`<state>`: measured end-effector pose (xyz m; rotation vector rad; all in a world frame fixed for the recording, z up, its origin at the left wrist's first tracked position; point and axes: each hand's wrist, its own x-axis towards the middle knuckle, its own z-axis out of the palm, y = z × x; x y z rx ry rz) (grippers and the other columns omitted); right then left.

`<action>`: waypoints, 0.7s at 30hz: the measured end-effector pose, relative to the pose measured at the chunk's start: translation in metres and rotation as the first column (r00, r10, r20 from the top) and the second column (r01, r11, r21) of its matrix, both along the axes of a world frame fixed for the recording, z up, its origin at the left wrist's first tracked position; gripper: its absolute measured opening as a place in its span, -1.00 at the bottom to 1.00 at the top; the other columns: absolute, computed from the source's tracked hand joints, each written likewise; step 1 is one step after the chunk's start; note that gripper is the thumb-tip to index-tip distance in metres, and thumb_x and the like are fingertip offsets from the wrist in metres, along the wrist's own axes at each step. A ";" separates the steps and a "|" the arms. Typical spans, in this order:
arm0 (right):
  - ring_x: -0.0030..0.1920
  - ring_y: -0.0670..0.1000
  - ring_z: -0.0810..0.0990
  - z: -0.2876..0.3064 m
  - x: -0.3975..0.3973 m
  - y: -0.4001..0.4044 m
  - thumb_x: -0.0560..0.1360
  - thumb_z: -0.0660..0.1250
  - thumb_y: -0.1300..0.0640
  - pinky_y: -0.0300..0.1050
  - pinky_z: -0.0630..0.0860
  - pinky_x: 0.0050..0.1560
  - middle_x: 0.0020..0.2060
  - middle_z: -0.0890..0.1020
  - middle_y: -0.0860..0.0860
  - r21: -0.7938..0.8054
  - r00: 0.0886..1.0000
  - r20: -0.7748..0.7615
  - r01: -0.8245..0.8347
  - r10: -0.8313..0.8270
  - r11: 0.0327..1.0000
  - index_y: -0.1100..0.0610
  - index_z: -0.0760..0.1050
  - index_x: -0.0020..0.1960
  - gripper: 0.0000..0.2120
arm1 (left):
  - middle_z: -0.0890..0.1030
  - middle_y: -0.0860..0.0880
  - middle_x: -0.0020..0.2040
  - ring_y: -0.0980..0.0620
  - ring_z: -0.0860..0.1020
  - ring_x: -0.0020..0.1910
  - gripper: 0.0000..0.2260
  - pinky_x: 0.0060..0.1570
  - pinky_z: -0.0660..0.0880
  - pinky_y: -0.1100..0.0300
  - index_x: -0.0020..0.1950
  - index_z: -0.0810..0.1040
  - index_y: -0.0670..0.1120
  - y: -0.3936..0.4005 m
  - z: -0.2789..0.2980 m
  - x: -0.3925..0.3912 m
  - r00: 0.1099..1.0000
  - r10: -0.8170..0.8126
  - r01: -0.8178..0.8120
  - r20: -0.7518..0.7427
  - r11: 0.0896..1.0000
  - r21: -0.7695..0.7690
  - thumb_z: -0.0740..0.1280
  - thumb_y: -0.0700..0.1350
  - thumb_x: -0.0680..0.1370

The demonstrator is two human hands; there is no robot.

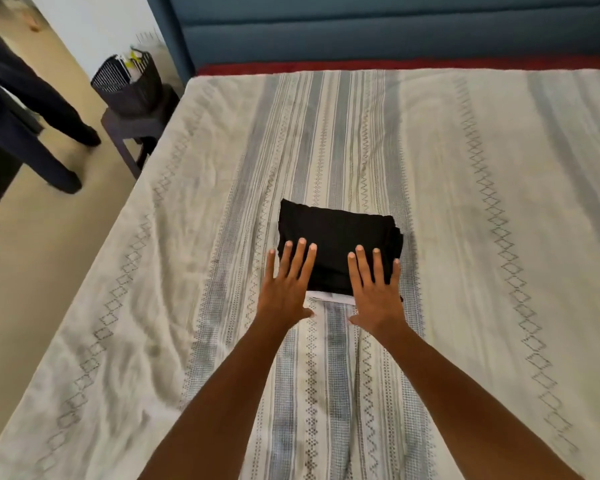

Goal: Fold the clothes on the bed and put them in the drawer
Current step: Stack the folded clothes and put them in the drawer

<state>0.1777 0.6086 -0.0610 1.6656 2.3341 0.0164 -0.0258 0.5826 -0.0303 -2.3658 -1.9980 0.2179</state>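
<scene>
A black garment point(336, 233) lies folded into a compact rectangle in the middle of the bed point(499, 202), which has a cream and grey striped cover. A thin white strip shows under its near edge. My left hand point(288, 285) lies flat with fingers spread on the garment's near left corner. My right hand point(374, 289) lies flat the same way on the near right corner. Neither hand grips the cloth. No drawer is in view.
A blue padded headboard point(395, 29) runs along the far side, with a red strip below it. Left of the bed stands a dark stool point(132, 129) carrying a black striped bag point(125, 81). Another person's dark-trousered legs point(32, 109) stand on the beige floor at far left.
</scene>
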 end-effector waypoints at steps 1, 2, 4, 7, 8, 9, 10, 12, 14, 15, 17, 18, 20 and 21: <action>0.58 0.33 -0.21 -0.007 0.002 0.004 0.25 0.54 -0.35 0.50 -0.04 0.46 0.59 -0.29 0.21 -0.003 1.000 -0.011 0.008 -0.008 1.000 0.20 -0.39 0.59 0.41 | -0.25 -0.18 0.61 -0.22 -0.22 0.59 0.30 0.52 -0.17 -0.26 0.59 -0.33 -0.12 0.007 -0.014 0.002 1.000 0.017 -0.017 -0.010 1.000 -0.014 0.49 0.39 0.26; 0.59 0.32 -0.20 -0.011 0.003 0.007 0.27 0.54 -0.31 0.51 0.00 0.45 0.59 -0.29 0.20 0.000 1.000 -0.020 0.015 -0.015 1.000 0.20 -0.40 0.59 0.39 | -0.26 -0.19 0.61 -0.22 -0.21 0.59 0.30 0.52 -0.17 -0.25 0.59 -0.34 -0.13 0.011 -0.025 0.004 0.999 0.030 -0.030 -0.014 0.999 -0.014 0.50 0.38 0.26; 0.59 0.32 -0.19 -0.018 0.004 0.020 0.30 0.53 -0.30 0.54 0.02 0.44 0.59 -0.30 0.20 0.014 1.000 -0.008 -0.010 0.011 1.000 0.20 -0.41 0.58 0.37 | -0.25 -0.20 0.61 -0.23 -0.20 0.59 0.30 0.53 -0.13 -0.26 0.60 -0.32 -0.12 0.021 -0.047 0.003 0.999 0.039 -0.039 -0.032 0.999 0.002 0.50 0.38 0.26; 0.58 0.33 -0.20 -0.028 0.001 0.039 0.29 0.52 -0.33 0.54 -0.01 0.43 0.58 -0.31 0.20 0.012 0.999 0.016 -0.049 0.049 0.999 0.21 -0.43 0.57 0.38 | -0.19 -0.21 0.62 -0.24 -0.15 0.59 0.30 0.51 -0.03 -0.28 0.62 -0.24 -0.11 0.039 -0.075 -0.001 1.000 0.020 -0.019 -0.022 0.999 0.045 0.50 0.40 0.22; 0.58 0.33 -0.20 -0.034 0.002 0.045 0.29 0.52 -0.34 0.54 0.00 0.44 0.58 -0.31 0.20 0.012 0.999 0.012 -0.053 0.053 0.999 0.21 -0.43 0.57 0.39 | -0.16 -0.21 0.62 -0.23 -0.13 0.60 0.29 0.51 0.00 -0.28 0.62 -0.21 -0.11 0.045 -0.084 -0.003 1.000 0.004 -0.004 -0.003 0.998 0.056 0.50 0.39 0.21; 0.58 0.32 -0.19 -0.038 0.004 0.049 0.28 0.52 -0.35 0.53 0.02 0.44 0.59 -0.31 0.19 0.015 0.998 0.007 -0.055 0.055 0.998 0.20 -0.43 0.57 0.39 | -0.14 -0.20 0.62 -0.23 -0.12 0.60 0.27 0.50 0.03 -0.27 0.63 -0.18 -0.10 0.049 -0.090 -0.006 1.000 -0.015 0.014 0.010 0.998 0.065 0.51 0.38 0.22; 0.59 0.32 -0.19 -0.042 0.006 0.052 0.27 0.52 -0.36 0.51 0.04 0.44 0.59 -0.30 0.19 0.024 0.998 -0.004 -0.061 0.061 0.998 0.20 -0.42 0.58 0.40 | -0.12 -0.19 0.63 -0.22 -0.10 0.60 0.25 0.50 0.06 -0.27 0.63 -0.16 -0.09 0.053 -0.095 -0.008 0.999 -0.042 0.040 0.025 0.996 0.080 0.51 0.36 0.23; 0.59 0.32 -0.14 -0.049 0.010 0.055 0.26 0.51 -0.37 0.49 0.10 0.44 0.60 -0.26 0.19 0.040 0.997 -0.021 -0.080 0.081 0.996 0.20 -0.38 0.59 0.38 | -0.07 -0.18 0.63 -0.21 -0.05 0.60 0.16 0.48 0.15 -0.25 0.64 -0.12 -0.07 0.058 -0.100 -0.012 0.994 -0.092 0.085 0.064 0.990 0.113 0.51 0.29 0.29; 0.58 0.33 -0.02 -0.053 0.014 0.056 0.23 0.52 -0.38 0.47 0.19 0.42 0.61 -0.13 0.20 0.066 0.993 -0.044 -0.102 0.105 0.993 0.21 -0.25 0.62 0.36 | -0.04 -0.18 0.63 -0.21 -0.03 0.60 0.09 0.46 0.18 -0.26 0.64 -0.10 -0.07 0.060 -0.103 -0.012 0.991 -0.105 0.093 0.077 0.985 0.146 0.50 0.22 0.35; 0.57 0.33 0.06 -0.054 0.016 0.057 0.19 0.54 -0.38 0.46 0.24 0.40 0.62 -0.04 0.20 0.081 0.992 -0.058 -0.106 0.110 0.991 0.21 -0.15 0.63 0.35 | -0.04 -0.19 0.63 -0.23 -0.03 0.60 0.10 0.46 0.17 -0.28 0.64 -0.11 -0.08 0.059 -0.103 -0.009 0.993 -0.095 0.084 0.070 0.985 0.153 0.51 0.20 0.34; 0.53 0.32 0.19 -0.056 0.020 0.058 0.15 0.55 -0.39 0.44 0.32 0.36 0.60 0.11 0.19 0.087 0.989 -0.079 -0.115 0.122 0.989 0.21 0.00 0.63 0.33 | -0.06 -0.22 0.62 -0.26 -0.05 0.59 0.13 0.47 0.09 -0.32 0.63 -0.12 -0.11 0.057 -0.103 -0.003 0.997 -0.069 0.063 0.042 0.987 0.146 0.53 0.20 0.32; 0.52 0.31 0.23 -0.056 0.021 0.059 0.15 0.55 -0.40 0.42 0.35 0.35 0.58 0.16 0.19 0.096 0.987 -0.084 -0.127 0.135 0.987 0.21 0.04 0.62 0.31 | -0.06 -0.23 0.62 -0.28 -0.05 0.59 0.13 0.47 0.06 -0.34 0.63 -0.12 -0.12 0.056 -0.101 -0.002 0.998 -0.064 0.059 0.029 0.987 0.151 0.53 0.19 0.33; 0.49 0.29 0.28 -0.056 0.023 0.060 0.15 0.54 -0.41 0.38 0.38 0.33 0.56 0.22 0.17 0.112 0.985 -0.102 -0.128 0.139 0.985 0.20 0.09 0.60 0.27 | -0.04 -0.25 0.61 -0.29 -0.05 0.59 0.04 0.49 0.04 -0.32 0.63 -0.09 -0.13 0.058 -0.100 -0.003 0.996 -0.091 0.086 0.016 0.977 0.195 0.48 0.16 0.39; 0.48 0.28 0.30 -0.056 0.023 0.062 0.14 0.54 -0.42 0.36 0.40 0.32 0.55 0.25 0.16 0.108 0.984 -0.118 -0.121 0.133 0.987 0.19 0.11 0.60 0.27 | -0.02 -0.26 0.61 -0.30 -0.04 0.59 -0.03 0.50 0.06 -0.30 0.63 -0.06 -0.14 0.061 -0.097 -0.004 0.994 -0.113 0.107 0.014 0.972 0.211 0.44 0.15 0.43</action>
